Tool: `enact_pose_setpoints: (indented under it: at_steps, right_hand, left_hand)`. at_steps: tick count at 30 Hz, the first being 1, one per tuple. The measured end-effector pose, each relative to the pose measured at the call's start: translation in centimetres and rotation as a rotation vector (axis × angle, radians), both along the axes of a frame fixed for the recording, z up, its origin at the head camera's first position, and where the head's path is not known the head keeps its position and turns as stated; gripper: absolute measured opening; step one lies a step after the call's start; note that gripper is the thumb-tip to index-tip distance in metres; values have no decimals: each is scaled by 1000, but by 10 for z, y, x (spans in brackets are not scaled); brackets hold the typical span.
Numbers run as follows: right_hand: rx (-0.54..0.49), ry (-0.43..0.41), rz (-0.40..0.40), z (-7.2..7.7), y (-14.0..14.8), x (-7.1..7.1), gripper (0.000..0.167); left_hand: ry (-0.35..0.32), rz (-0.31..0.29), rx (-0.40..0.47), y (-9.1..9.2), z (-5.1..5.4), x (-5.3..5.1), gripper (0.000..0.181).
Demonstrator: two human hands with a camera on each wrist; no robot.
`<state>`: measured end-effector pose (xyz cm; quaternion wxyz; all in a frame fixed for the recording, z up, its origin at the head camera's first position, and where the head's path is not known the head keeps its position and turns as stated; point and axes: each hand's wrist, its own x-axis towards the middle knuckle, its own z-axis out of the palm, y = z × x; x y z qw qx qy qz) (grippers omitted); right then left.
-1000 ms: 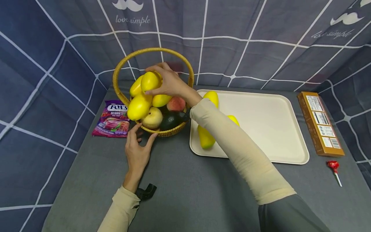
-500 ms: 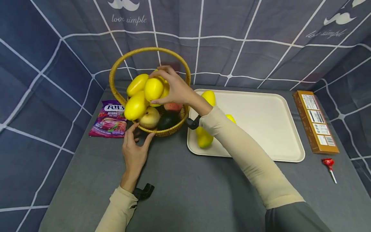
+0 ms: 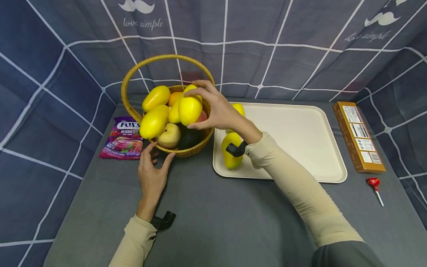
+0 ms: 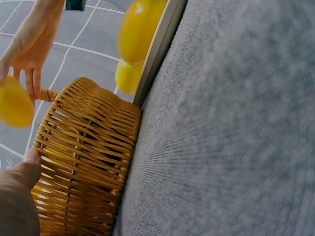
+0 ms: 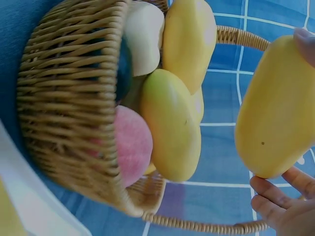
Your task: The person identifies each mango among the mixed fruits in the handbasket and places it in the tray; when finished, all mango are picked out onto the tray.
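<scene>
A yellow mango [image 3: 190, 111] is held between the thumb and fingers of my right hand [image 3: 222, 109], raised above the right side of the wicker basket [image 3: 195, 150]. In the right wrist view the held mango [image 5: 278, 108] is apart from the fruit in the basket. My left hand [image 3: 152, 174] holds the basket's front rim, its thumb [image 4: 30, 167] against the wicker in the left wrist view. Inside lie several yellow mangoes [image 3: 154, 121], a pale round fruit [image 3: 169, 136], a dark green fruit [image 3: 189, 139], a peach [image 5: 133, 145] and an orange fruit [image 3: 175, 98].
A cream tray [image 3: 293, 141] right of the basket carries yellow mangoes [image 3: 231, 161], partly hidden by my right arm. A purple candy bag [image 3: 122, 139] lies left of the basket. Far right are a brown box [image 3: 358, 137] and a red lollipop [image 3: 373, 182]. The basket handle [image 3: 166, 56] arches overhead.
My right hand has lifted the mango out from among the other fruit and moved it rightward and nearer. The left hand keeps its place at the basket rim.
</scene>
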<state>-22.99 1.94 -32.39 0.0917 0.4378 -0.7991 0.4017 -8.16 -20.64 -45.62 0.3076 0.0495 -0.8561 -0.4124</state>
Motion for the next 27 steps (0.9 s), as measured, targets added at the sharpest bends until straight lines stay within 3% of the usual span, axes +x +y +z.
enact_pose_setpoints:
  at_steps: [12, 23, 27]
  right_hand:
    - [-34, -4, -41, -16, 51, 13, 77]
    - [-47, -175, -191, -30, 125, 2, 77]
    - [-38, -242, -254, -32, 143, 5, 73]
  left_hand:
    - [10, 5, 8, 1, 0, 0, 63]
    - [18, -1, 1, -1, 0, -2, 64]
    - [17, -2, 8, 0, -2, -1, 63]
